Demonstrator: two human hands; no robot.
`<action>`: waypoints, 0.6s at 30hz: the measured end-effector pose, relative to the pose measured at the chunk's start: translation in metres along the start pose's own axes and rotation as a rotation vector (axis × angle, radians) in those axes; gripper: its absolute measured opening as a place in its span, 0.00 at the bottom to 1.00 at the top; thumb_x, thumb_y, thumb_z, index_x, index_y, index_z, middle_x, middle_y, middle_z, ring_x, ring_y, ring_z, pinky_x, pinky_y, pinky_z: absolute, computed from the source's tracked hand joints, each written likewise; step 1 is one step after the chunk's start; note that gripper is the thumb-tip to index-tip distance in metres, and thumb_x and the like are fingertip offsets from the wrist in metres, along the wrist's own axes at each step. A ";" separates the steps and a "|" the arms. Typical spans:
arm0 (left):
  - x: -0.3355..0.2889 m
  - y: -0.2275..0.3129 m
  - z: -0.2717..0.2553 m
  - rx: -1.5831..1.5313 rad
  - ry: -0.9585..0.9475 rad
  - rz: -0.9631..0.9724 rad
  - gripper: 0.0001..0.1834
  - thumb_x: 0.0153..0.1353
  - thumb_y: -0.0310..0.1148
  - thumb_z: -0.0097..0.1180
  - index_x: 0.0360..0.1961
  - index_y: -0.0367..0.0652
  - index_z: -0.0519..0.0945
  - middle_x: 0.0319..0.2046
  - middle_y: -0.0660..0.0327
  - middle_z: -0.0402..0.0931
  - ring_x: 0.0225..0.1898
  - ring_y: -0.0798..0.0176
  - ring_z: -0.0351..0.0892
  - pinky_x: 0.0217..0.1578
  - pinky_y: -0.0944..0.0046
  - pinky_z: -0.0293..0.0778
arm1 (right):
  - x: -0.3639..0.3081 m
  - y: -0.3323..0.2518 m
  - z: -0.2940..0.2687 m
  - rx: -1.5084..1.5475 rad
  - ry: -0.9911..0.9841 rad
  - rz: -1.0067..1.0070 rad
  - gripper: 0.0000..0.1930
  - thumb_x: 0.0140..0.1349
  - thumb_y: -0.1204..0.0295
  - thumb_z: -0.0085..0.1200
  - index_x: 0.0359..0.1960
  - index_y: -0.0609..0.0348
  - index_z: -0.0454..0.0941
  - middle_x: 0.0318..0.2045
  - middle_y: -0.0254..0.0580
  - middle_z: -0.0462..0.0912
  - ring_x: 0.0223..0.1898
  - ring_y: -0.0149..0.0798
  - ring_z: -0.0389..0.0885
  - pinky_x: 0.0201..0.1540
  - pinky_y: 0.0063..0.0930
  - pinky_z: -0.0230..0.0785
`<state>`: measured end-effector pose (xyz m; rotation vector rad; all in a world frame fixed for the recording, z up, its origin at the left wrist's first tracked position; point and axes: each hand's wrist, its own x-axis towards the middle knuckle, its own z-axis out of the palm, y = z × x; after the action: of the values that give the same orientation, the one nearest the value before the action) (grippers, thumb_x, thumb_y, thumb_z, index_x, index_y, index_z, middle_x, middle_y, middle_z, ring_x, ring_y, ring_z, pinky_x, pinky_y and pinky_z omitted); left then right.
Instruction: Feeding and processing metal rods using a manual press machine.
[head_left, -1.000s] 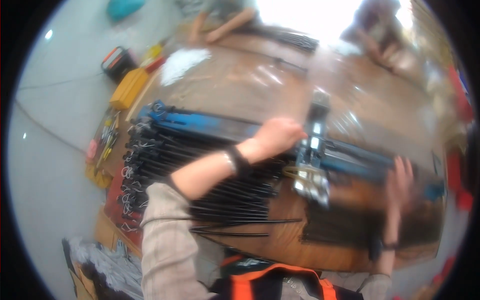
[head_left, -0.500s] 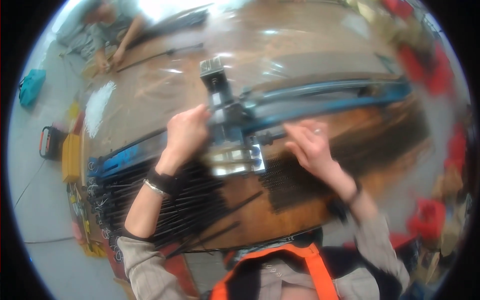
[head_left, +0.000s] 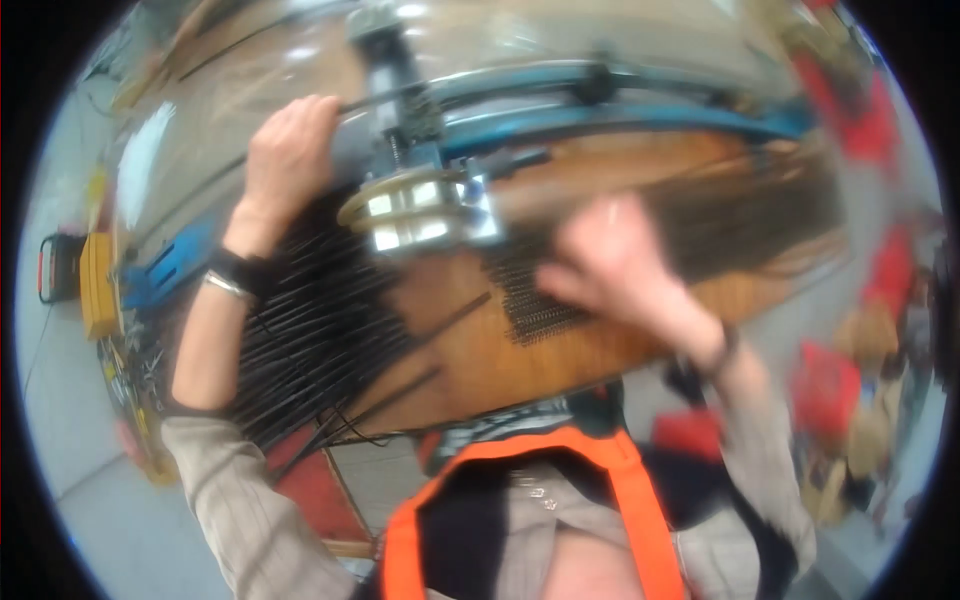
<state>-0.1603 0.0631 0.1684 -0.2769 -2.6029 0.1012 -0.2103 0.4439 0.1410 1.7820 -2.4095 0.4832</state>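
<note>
My left hand (head_left: 290,150) is closed, knuckles up, just left of the upright metal fixture (head_left: 392,90). A thin black rod (head_left: 385,98) seems to run out from its fist toward that fixture. In front of the column sits a shiny metal block (head_left: 415,212) with a tan band curving round it. My right hand (head_left: 615,255) is smeared by motion above a bundle of thin dark rods (head_left: 545,305) with ridged ends. Its fingers look bent, but whether they hold anything is unclear.
A long blue frame (head_left: 640,122) extends right from the fixture. Many black rods (head_left: 310,300) lie on the wooden table (head_left: 440,350) at left, near a blue bracket (head_left: 165,275). A yellow box (head_left: 98,285) stands beyond the left edge; red items (head_left: 825,385) are at right.
The view has shifted, so the fixture appears higher and further left. My left hand has moved left from the fixture. My right hand has drawn back from beside it over the thin rods.
</note>
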 end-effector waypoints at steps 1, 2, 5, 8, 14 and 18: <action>-0.009 -0.022 -0.001 0.053 0.028 0.014 0.06 0.62 0.30 0.54 0.40 0.44 0.75 0.35 0.56 0.77 0.37 0.51 0.76 0.37 0.53 0.72 | -0.017 -0.020 0.003 0.087 -0.026 -0.085 0.15 0.46 0.68 0.66 0.34 0.58 0.78 0.27 0.41 0.75 0.33 0.44 0.75 0.39 0.40 0.67; -0.020 -0.038 -0.001 0.090 0.051 0.038 0.08 0.62 0.30 0.54 0.42 0.45 0.76 0.37 0.57 0.77 0.39 0.51 0.76 0.38 0.52 0.71 | -0.036 -0.040 0.009 0.174 -0.058 -0.153 0.16 0.43 0.67 0.67 0.34 0.57 0.77 0.27 0.40 0.74 0.33 0.43 0.74 0.39 0.41 0.66; -0.038 -0.021 -0.011 0.320 0.143 -0.009 0.11 0.61 0.31 0.55 0.46 0.47 0.77 0.40 0.58 0.76 0.44 0.51 0.74 0.42 0.51 0.69 | -0.045 -0.058 0.035 0.020 -0.063 -0.220 0.17 0.40 0.69 0.66 0.34 0.56 0.76 0.29 0.40 0.74 0.34 0.43 0.74 0.40 0.39 0.67; -0.074 0.062 -0.027 0.205 0.113 -0.208 0.11 0.56 0.38 0.59 0.39 0.48 0.79 0.36 0.56 0.73 0.41 0.51 0.71 0.37 0.50 0.64 | -0.042 -0.058 0.027 0.156 -0.129 -0.151 0.15 0.43 0.73 0.64 0.34 0.57 0.76 0.31 0.43 0.74 0.35 0.46 0.74 0.39 0.39 0.67; -0.145 0.237 -0.033 -0.120 -0.149 -0.518 0.10 0.54 0.41 0.63 0.33 0.51 0.79 0.35 0.62 0.71 0.42 0.57 0.70 0.42 0.53 0.58 | -0.016 -0.056 0.016 0.450 -0.102 -0.012 0.08 0.49 0.81 0.59 0.32 0.59 0.76 0.28 0.45 0.76 0.33 0.52 0.75 0.37 0.44 0.70; -0.143 0.237 -0.045 -0.149 -0.107 -0.561 0.07 0.57 0.35 0.61 0.36 0.50 0.79 0.32 0.63 0.72 0.38 0.59 0.73 0.38 0.56 0.66 | -0.013 -0.048 0.018 0.519 -0.125 0.050 0.07 0.55 0.80 0.59 0.37 0.62 0.80 0.32 0.47 0.79 0.34 0.52 0.78 0.38 0.40 0.71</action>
<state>0.0252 0.2650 0.1079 0.4216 -2.6938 -0.2824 -0.1588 0.4377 0.1299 1.9850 -2.5851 1.1219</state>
